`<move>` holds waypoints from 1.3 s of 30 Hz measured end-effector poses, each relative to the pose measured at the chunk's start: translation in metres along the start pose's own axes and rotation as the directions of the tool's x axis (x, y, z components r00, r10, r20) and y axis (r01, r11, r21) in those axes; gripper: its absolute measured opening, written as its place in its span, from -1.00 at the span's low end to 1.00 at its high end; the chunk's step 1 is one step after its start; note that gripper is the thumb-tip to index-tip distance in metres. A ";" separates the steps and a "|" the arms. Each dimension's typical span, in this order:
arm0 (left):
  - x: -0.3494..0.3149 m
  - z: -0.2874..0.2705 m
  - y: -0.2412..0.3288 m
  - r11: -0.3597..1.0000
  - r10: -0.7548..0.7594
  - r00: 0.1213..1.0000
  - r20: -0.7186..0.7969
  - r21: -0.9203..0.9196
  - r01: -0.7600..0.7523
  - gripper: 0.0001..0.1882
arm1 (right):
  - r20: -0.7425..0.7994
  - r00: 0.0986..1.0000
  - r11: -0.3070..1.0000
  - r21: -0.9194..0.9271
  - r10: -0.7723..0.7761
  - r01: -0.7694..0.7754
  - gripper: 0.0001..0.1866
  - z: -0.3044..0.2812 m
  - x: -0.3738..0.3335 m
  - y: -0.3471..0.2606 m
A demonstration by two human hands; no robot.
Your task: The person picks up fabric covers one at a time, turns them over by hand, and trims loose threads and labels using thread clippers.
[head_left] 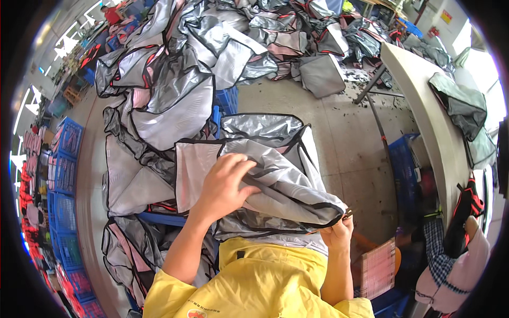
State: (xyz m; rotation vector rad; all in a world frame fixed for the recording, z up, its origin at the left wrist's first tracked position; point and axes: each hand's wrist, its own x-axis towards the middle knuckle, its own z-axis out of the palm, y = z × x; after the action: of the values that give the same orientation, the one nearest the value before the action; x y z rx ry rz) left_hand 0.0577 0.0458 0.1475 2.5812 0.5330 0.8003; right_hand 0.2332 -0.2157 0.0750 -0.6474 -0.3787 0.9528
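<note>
Silver-grey, black-trimmed fabric cover [283,183] spread near centre. Left hand [228,183] on it, thumb and fingers apart; right hand [338,233] grips its right corner. Heap of similar covers [177,122] crowds left and far side. Right: long table [421,95], blue crate [404,169], co-worker [450,275] near.

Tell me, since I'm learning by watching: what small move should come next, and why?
Probably draw the grey fabric taut with the left hand: it lies in folds, that hand's thumb and fingers are spread over it, and the right hand is at its black-edged corner.
</note>
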 end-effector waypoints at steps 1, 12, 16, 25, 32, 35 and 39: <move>0.002 0.010 -0.012 1.000 0.004 1.000 0.002 0.006 -0.004 -0.70 | 0.002 1.000 1.000 0.006 -0.004 0.004 -0.78 0.003 -0.005 0.002; 0.153 -0.046 -0.021 0.778 -0.293 0.934 0.205 -0.517 0.358 -0.75 | -0.296 0.955 0.987 -0.144 0.025 -0.070 -0.86 -0.029 -0.004 0.017; 0.149 -0.039 -0.027 0.631 -0.360 0.891 0.278 -0.631 0.451 -0.80 | -0.262 0.728 0.517 -0.844 -0.634 0.146 -0.92 -0.011 0.023 -0.006; 0.152 -0.025 -0.043 0.292 -0.448 0.764 0.464 -0.732 0.616 -0.83 | 0.475 0.834 -0.377 -0.854 -0.280 0.359 -0.47 0.090 0.096 0.007; 0.141 -0.029 -0.047 0.086 -0.465 0.715 0.522 -0.777 0.623 -0.83 | 0.431 0.868 -0.383 -0.866 -0.245 0.322 -0.66 0.089 0.132 0.023; 0.142 -0.031 -0.056 0.066 -0.485 0.713 0.506 -0.792 0.607 -0.85 | 0.537 0.812 -0.289 -0.834 -0.229 0.470 -0.63 0.091 0.139 0.007; 0.142 -0.041 -0.071 0.157 -0.518 0.724 0.455 -0.782 0.603 -0.87 | 0.393 0.839 0.161 -0.864 -0.376 0.476 -0.74 0.099 0.130 -0.024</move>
State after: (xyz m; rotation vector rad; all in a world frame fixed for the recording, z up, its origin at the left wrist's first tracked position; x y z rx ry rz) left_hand 0.1254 0.1816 0.2099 1.1731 0.7070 0.4596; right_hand 0.2617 -0.0820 0.1680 -1.5107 -1.2171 0.0459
